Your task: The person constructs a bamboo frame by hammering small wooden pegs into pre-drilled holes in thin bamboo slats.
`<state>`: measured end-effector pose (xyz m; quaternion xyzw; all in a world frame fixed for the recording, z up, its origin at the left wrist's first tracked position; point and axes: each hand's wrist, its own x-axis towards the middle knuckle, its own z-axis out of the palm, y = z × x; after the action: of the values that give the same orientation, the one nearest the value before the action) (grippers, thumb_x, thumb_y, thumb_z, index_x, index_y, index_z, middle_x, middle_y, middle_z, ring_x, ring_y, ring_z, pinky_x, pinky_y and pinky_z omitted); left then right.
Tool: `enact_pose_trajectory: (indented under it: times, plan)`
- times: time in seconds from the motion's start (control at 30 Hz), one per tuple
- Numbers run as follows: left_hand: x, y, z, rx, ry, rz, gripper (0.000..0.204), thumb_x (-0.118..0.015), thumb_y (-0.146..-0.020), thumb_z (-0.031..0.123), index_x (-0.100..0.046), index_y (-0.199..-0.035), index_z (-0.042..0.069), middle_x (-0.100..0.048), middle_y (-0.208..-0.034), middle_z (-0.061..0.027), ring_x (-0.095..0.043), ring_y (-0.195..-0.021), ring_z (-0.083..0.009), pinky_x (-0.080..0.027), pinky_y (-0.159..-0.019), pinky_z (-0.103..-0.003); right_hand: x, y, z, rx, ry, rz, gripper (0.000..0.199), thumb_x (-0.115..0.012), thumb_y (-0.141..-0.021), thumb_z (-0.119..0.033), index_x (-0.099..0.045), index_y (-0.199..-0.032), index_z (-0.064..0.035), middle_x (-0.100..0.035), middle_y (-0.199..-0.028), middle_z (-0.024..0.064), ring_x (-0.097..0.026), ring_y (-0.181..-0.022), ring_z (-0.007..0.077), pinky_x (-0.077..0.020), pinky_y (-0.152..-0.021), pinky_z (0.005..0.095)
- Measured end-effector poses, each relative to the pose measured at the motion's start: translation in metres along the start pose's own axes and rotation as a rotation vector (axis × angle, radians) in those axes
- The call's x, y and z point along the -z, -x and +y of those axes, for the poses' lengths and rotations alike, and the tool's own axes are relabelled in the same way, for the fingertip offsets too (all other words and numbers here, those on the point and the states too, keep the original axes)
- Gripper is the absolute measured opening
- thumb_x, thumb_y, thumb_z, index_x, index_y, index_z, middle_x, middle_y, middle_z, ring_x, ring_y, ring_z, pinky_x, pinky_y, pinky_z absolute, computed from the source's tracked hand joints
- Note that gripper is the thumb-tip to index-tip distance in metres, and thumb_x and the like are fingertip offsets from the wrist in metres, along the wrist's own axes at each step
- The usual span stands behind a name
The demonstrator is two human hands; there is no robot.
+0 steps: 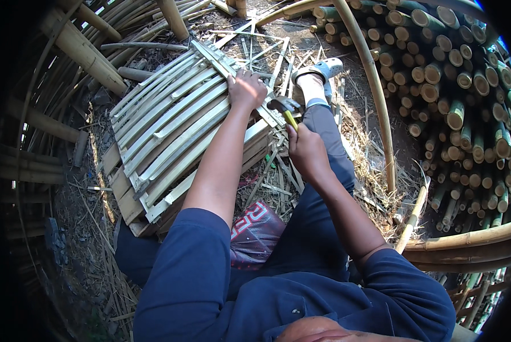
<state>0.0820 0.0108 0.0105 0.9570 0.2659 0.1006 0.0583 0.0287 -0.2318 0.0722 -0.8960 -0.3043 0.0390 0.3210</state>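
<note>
My right hand (308, 149) is closed round the handle of a hammer (290, 118), whose dark metal head is by the right edge of a slatted bamboo panel (178, 126). Pale split slats lie side by side on the panel, over wider boards. A flat bamboo strip (211, 57) runs across the slat ends along that edge. My left hand (247, 90) grips this strip near its middle, fingers bent over it, just left of the hammer head. Whether a nail is under the fingers is hidden.
Stacked bamboo poles (432, 74) fill the right side, behind a curved bamboo rail (375, 85). Thick bamboo posts (81, 51) stand at the far left. Bamboo offcuts (281, 62) litter the ground around my outstretched leg and clog (324, 69). A dark red printed bag (258, 236) lies between my legs.
</note>
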Motion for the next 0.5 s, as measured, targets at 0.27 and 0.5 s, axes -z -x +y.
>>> enact_pose_trajectory:
  times: [0.27,0.5]
  plan:
    - [0.005,-0.001,-0.004,0.030,-0.044,-0.104,0.053,-0.040,-0.100,0.031,-0.055,-0.147,0.013,-0.045,-0.160,-0.0098,-0.031,-0.154,-0.0260,-0.017,-0.127,-0.056,0.033,-0.001,-0.034,0.068,-0.219,0.197,0.033,-0.056,-0.106,-0.028,-0.058,-0.089,0.0009,-0.064,-0.070,0.0282,-0.064,-0.068,0.0503,-0.0478,-0.060,0.0561]
    - [-0.004,-0.002,-0.006,0.032,-0.040,-0.039,0.048,-0.042,-0.100,0.028,-0.057,-0.145,0.018,-0.050,-0.156,-0.0074,-0.036,-0.152,-0.0251,-0.017,-0.126,-0.057,-0.015,0.010,-0.011,0.019,-0.028,-0.038,0.038,-0.054,-0.106,-0.031,-0.060,-0.088,0.0015,-0.065,-0.072,0.0287,-0.066,-0.072,0.0505,-0.0514,-0.067,0.0583]
